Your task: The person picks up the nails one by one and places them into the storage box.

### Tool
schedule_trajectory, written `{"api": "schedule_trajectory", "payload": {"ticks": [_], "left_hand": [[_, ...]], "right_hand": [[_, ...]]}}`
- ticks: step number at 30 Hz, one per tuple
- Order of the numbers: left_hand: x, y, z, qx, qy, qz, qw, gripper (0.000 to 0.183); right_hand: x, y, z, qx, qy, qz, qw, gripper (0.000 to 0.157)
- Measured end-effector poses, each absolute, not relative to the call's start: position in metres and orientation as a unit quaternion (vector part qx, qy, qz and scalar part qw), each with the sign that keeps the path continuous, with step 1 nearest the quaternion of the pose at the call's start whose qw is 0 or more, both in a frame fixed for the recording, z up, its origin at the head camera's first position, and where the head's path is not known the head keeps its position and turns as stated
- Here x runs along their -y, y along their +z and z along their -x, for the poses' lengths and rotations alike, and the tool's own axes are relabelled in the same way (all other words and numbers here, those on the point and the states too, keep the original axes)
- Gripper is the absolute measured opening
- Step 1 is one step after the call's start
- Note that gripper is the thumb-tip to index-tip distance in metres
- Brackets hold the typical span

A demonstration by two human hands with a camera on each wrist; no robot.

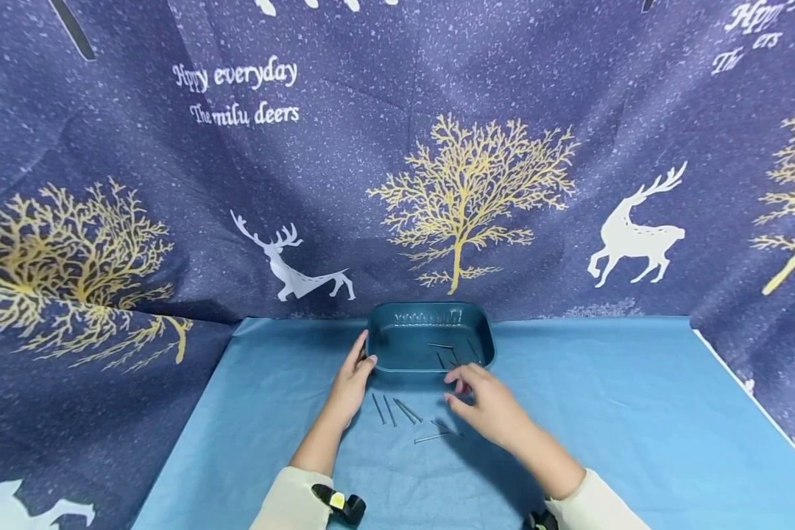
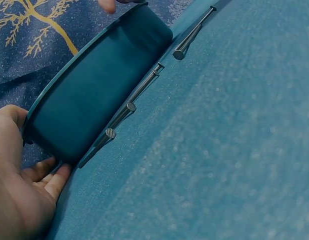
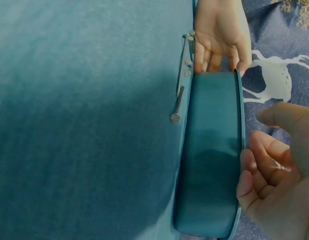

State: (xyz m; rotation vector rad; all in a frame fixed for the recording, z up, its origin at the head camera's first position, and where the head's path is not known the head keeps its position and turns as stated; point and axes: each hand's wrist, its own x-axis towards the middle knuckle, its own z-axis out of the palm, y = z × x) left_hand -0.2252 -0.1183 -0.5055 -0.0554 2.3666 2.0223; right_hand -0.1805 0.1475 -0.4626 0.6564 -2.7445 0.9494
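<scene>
From the head, the right hand (image 1: 486, 406) hides part of the near rim of the tray (image 1: 404, 352) beside its right corner, where the nails (image 1: 440, 345) inside are too thin and crowded to count surely. In the 2 wrist views its outer wall hides the interior, and the left wrist picture's left edge cuts off the left hand (image 2: 24, 185).

Nails (image 1: 408, 411) on cloth (image 1: 603, 412) before tray (image 1: 397, 353), others (image 1: 440, 345) inside
</scene>
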Motion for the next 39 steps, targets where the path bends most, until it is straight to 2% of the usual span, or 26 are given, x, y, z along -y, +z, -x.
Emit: {"api": "schedule_trajectory", "payload": {"ticks": [5,13,26,39], "left_hand": [[0.117,-0.484,0.215,-0.763,0.645,0.014,0.03,0.061],[0.12,-0.516,0.231,-0.762,0.647,0.016,0.017,0.061],[0.12,-0.516,0.23,-0.752,0.659,0.01,0.017,0.06],[0.121,-0.518,0.231,-0.753,0.657,0.014,0.02,0.06]], "right_hand": [[-0.148,-0.464,0.177,0.916,0.309,-0.246,0.062,0.02],[-0.152,-0.466,0.173,0.911,0.295,-0.288,0.018,0.014],[-0.156,-0.472,0.17,0.913,0.249,-0.319,-0.041,0.013],[-0.154,-0.476,0.169,0.92,0.241,-0.304,-0.056,0.011]]}}
